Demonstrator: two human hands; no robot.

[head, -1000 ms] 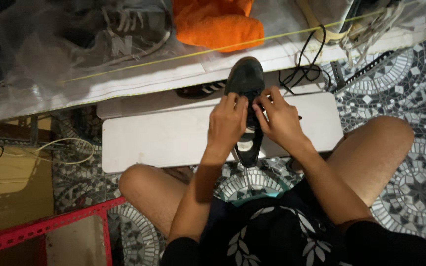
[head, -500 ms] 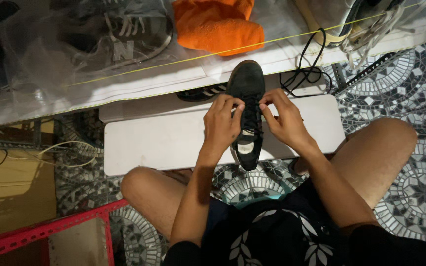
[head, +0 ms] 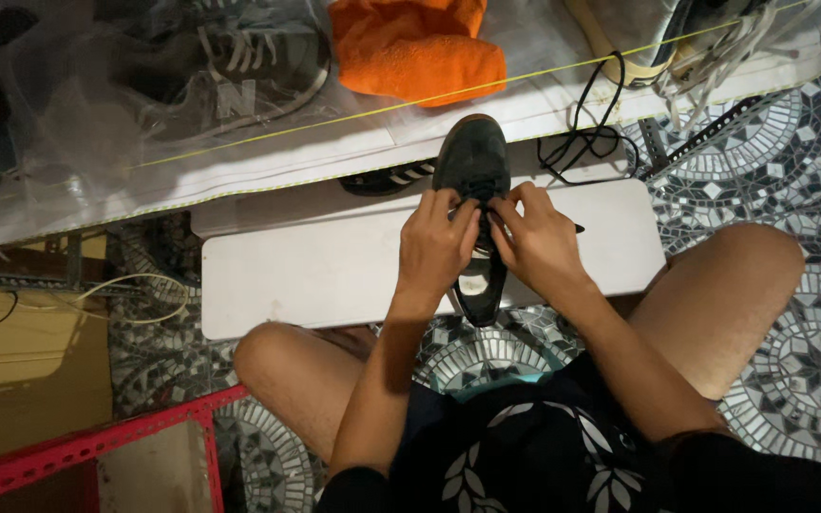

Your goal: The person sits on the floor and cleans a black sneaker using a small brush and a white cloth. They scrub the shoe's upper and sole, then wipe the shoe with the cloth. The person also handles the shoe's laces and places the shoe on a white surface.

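A black sneaker (head: pixel 473 161) lies toe-away on a white board (head: pixel 315 271) in front of me. My left hand (head: pixel 434 247) and my right hand (head: pixel 536 242) meet over its middle, fingers pinched on the laces at the tongue. The heel opening shows pale below my hands. A second dark shoe with white stripes (head: pixel 387 178) lies partly hidden behind the board.
An orange cloth (head: pixel 415 47) rests on a plastic-covered surface with grey sneakers (head: pixel 239 66) under the sheet. A black cord (head: pixel 586 123) loops right of the shoe. My bare knees flank the board on a mosaic tiled floor (head: pixel 791 171). A red metal frame (head: pixel 87 446) stands lower left.
Both hands stay on the shoe's laces, with the fingers shifting slightly up toward the tongue. The shoe has not moved on the board.
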